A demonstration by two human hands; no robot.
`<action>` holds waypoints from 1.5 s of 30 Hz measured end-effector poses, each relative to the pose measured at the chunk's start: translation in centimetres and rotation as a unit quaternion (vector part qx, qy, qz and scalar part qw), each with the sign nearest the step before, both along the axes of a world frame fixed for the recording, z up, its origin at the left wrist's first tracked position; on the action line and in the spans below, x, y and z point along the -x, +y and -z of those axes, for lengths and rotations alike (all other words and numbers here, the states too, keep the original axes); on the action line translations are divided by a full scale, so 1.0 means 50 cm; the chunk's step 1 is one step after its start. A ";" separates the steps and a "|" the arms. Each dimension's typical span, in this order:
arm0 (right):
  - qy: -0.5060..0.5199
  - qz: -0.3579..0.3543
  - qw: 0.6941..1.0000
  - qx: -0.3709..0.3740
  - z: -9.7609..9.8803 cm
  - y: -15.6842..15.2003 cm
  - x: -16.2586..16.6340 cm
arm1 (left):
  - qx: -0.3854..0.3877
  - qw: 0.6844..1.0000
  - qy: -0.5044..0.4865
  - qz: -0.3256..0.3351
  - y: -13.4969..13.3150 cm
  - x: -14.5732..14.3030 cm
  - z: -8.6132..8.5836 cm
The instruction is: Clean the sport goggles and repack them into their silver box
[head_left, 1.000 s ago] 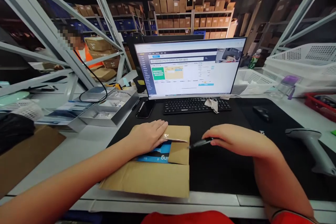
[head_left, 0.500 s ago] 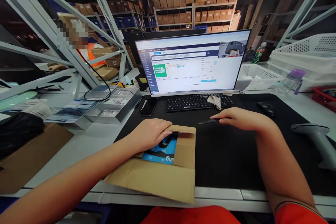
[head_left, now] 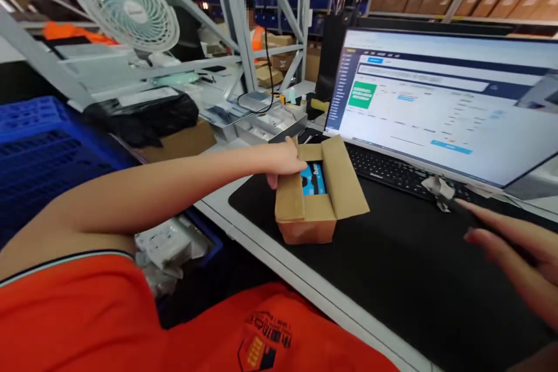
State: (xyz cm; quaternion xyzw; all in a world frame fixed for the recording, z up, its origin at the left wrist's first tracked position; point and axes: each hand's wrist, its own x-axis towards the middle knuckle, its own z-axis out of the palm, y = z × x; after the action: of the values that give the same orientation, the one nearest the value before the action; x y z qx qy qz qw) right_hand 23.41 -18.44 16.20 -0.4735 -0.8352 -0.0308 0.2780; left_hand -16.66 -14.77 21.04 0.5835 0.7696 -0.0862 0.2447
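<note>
An open cardboard box (head_left: 305, 232) stands on the black desk mat, its flaps raised or folded out. Inside lies a blue package (head_left: 316, 179) printed with dark shapes and white letters. My left hand (head_left: 283, 160) is closed over the box's far left edge, thumb and fingers on either side of the cardboard. At the right edge of the view, my right hand (head_left: 518, 250) pinches a slim dark pointed tool (head_left: 483, 222), blurred and partly covered by the fingers. Its tip is near a crumpled piece of paper (head_left: 438, 189) on the keyboard's edge.
Behind the box are a keyboard (head_left: 383, 171) and a lit monitor (head_left: 418, 99). Left of them sit grey trays (head_left: 270, 125), a black plastic bag (head_left: 143, 119) on a carton, and a fan (head_left: 131, 9). A blue crate (head_left: 39, 151) stands at the far left.
My view has swung left. The box has been turned on the mat, with my left hand still on it. My right hand still has the dark tool and now appears at the right edge.
</note>
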 end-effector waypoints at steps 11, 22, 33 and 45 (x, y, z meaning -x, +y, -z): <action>-0.174 -0.165 0.961 -0.142 0.075 -0.132 0.291 | -0.030 0.998 -0.001 0.049 0.001 -0.021 0.009; -0.193 -0.156 0.958 -0.145 0.076 -0.139 0.288 | -0.060 0.996 -0.025 0.060 -0.002 -0.008 0.022; -0.192 -0.128 0.960 -0.157 0.081 -0.143 0.294 | -0.074 0.995 -0.049 0.039 -0.011 0.007 0.024; -0.210 -0.045 0.963 -0.166 0.073 -0.158 0.282 | -0.115 0.987 -0.114 0.021 -0.017 0.038 0.048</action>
State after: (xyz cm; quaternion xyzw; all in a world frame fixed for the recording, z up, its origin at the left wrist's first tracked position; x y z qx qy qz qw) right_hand 9.33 -26.33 12.53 -0.3655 -0.8785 -0.2547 0.1725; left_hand -18.55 -15.63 18.65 0.6296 0.7292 0.0651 0.2599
